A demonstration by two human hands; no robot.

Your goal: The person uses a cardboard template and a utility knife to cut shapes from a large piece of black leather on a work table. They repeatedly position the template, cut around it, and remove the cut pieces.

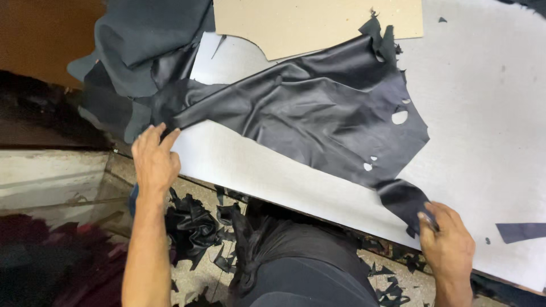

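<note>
A large irregular sheet of black leather [318, 108] lies wrinkled across the pale grey cutting table [489, 113], with a few small holes near its right side. My left hand [154, 159] rests flat at the table's left corner, fingertips touching the leather's left tip. My right hand [446, 239] sits at the table's near edge, fingers pinching the leather's lower right corner together with a small dark tool whose shape I cannot tell.
A tan cardboard pattern [318, 23] lies at the table's far side. More dark hides [142, 45] are piled at the far left. A small leather offcut [520, 231] lies at the right. Black scraps [193, 227] litter the floor below.
</note>
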